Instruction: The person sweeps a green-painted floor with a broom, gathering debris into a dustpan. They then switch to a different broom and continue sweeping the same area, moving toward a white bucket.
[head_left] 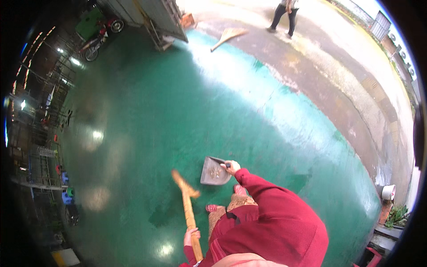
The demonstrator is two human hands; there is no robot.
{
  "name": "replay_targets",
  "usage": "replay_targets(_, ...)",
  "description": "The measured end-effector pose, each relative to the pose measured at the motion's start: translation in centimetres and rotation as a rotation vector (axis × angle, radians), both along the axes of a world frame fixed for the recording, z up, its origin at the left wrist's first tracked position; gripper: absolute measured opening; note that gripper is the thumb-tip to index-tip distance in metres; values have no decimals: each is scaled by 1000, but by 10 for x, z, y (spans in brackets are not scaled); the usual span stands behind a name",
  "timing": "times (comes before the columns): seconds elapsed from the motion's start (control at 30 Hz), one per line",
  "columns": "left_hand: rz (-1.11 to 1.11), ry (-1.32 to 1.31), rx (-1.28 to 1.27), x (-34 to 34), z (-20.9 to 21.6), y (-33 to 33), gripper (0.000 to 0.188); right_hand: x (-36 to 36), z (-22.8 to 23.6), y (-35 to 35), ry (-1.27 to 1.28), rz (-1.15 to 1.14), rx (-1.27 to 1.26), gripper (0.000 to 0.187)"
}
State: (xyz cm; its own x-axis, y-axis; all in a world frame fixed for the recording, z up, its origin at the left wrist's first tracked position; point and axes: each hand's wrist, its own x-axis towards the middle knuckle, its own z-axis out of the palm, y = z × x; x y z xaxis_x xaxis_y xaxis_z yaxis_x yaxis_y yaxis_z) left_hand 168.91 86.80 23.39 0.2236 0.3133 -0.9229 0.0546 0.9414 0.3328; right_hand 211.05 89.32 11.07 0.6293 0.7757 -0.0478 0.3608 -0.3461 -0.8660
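My left hand (192,236) is wrapped round the pale yellow handle of a broom (188,209), low in the picture. The broom's bristle end spreads out ahead of my feet and is slightly blurred. My right hand (231,167) grips the short dark handle of a grey dustpan (208,176). Small light-coloured bits of debris (215,172) lie in the pan. The dustpan is just ahead of my feet, to the right of the bristles and apart from them. Whether it touches the floor I cannot tell.
A green floor (147,102) spreads around me. A second broom (229,36) lies by the floor's far edge, near a standing person (284,18). A motorbike (98,42) stands at far left, beside a large metal door (153,22). Racks and blue stools (66,196) line the left.
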Motion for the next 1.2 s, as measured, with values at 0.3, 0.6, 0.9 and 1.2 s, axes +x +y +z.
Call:
replay_targets(0.3, 726, -529, -163, -6, -60, 126, 12, 130, 43, -106, 285, -489, -85, 29)
replay_targets(0.6, 622, -215, -233, 120, -146, 218, 9, 231, 54, -171, 444, -1079, 185, 23)
replay_targets(0.9, 141, -457, -511, 460, -160, 367, 10, 354, 89, -156, 342, -1760, 322, 26)
replay_targets(1.2, 313, -773, -671, 799, -53, 450, 17, 491, 75, -202, 332, -2185, 578, 33)
